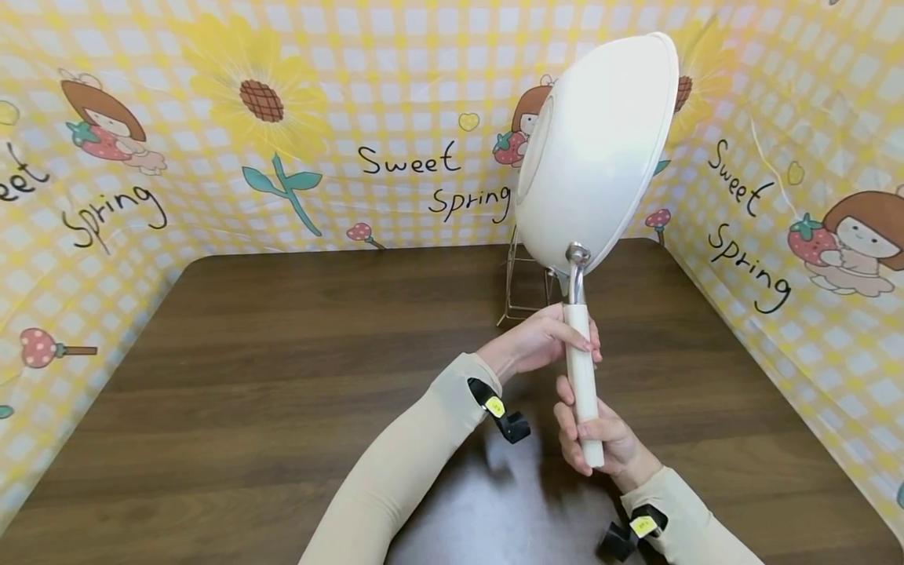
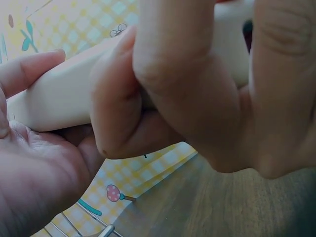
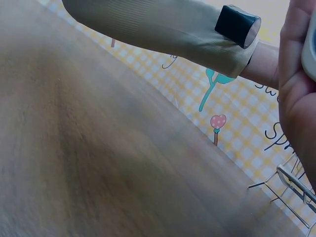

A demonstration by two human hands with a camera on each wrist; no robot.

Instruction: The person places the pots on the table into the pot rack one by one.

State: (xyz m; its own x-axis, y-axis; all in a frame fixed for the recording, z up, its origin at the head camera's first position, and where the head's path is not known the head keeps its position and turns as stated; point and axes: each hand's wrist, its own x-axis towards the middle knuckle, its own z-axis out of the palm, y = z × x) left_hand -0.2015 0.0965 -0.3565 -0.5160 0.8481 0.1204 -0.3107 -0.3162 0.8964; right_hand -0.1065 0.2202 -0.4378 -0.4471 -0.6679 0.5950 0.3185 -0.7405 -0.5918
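A white frying pan point(image 1: 593, 157) is held up over the table, its rounded underside facing left and its handle point(image 1: 582, 377) pointing down. My left hand point(image 1: 540, 337) grips the upper part of the handle, just under the metal joint. Lower down, near the handle's end, my right hand point(image 1: 600, 435) has its fingers curled round it. Up close in the left wrist view, bent fingers wrap the pale handle point(image 2: 64, 96). Only a sliver of the handle point(image 3: 310, 54) shows at the right edge of the right wrist view.
Behind the pan a wire rack point(image 1: 519, 294) stands near the back of the dark wooden table point(image 1: 282, 377); part of it is hidden. A yellow checked cloth point(image 1: 395, 94) with printed figures hangs as walls around the back and sides. Each wrist wears a black strap.
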